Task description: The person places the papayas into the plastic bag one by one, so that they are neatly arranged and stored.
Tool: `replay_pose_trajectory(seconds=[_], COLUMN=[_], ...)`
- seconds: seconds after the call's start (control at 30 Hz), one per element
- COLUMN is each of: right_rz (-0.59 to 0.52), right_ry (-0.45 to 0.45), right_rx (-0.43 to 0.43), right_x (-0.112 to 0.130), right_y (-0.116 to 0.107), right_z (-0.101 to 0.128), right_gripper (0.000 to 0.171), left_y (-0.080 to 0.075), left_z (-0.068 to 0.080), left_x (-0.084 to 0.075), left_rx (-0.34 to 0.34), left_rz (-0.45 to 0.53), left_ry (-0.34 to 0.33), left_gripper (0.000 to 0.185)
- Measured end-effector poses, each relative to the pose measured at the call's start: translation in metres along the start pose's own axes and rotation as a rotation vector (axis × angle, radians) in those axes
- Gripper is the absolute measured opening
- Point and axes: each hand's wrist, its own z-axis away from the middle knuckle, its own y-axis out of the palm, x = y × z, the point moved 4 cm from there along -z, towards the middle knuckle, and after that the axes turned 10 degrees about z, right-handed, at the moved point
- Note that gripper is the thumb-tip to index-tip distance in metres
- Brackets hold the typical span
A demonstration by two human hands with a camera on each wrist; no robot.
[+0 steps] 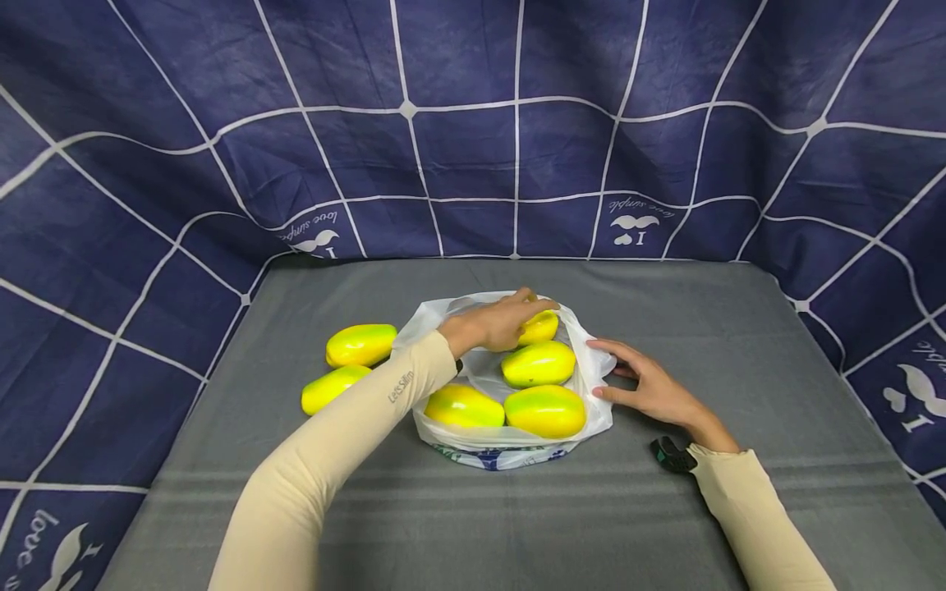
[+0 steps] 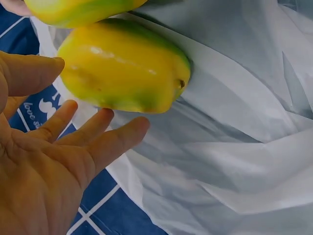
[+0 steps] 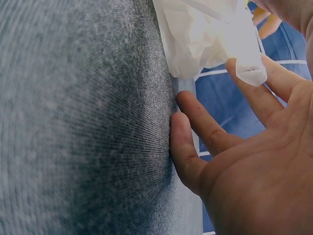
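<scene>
A white plastic bag (image 1: 491, 447) sits on the grey cloth with its mouth spread wide and several yellow-green papayas inside. Two papayas (image 1: 543, 410) lie in its front part, with another papaya (image 1: 538, 364) behind the right one. My left hand (image 1: 495, 320) reaches into the back of the bag, over the rearmost papaya (image 1: 541, 327). Seen from the left wrist, its fingers are spread loosely beside a papaya (image 2: 127, 68), fingertips right at the skin. My right hand (image 1: 646, 386) rests against the bag's right side, and a flap of white plastic (image 3: 252, 71) lies over its extended fingers.
Outside the bag, to its left, are two more papayas (image 1: 362, 345), the nearer one partly hidden by the left sleeve (image 1: 332, 443). A blue curtain (image 1: 473, 156) with white grid lines hangs around the back and sides of the grey cloth (image 1: 458, 525).
</scene>
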Motion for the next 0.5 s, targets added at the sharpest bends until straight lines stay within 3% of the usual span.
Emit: replay_pose_trajectory(seconds=[0.27,0.5], right_rz=[0.002,0.016], right_ry=[-0.003,0.008], right_rx=[0.000,-0.001], right_x=[-0.002,-0.001], right_y=[0.001,0.000], right_z=[-0.001,0.001], right_gripper=[0.073,0.074], left_y=[-0.012,-0.033], left_z=[0.018,0.058], left_x=[-0.001,0.001], left_rx=[-0.043,-0.149], left_rz=[0.042,0.080], left_ry=[0.077,0.221], left_gripper=[0.062,0.054])
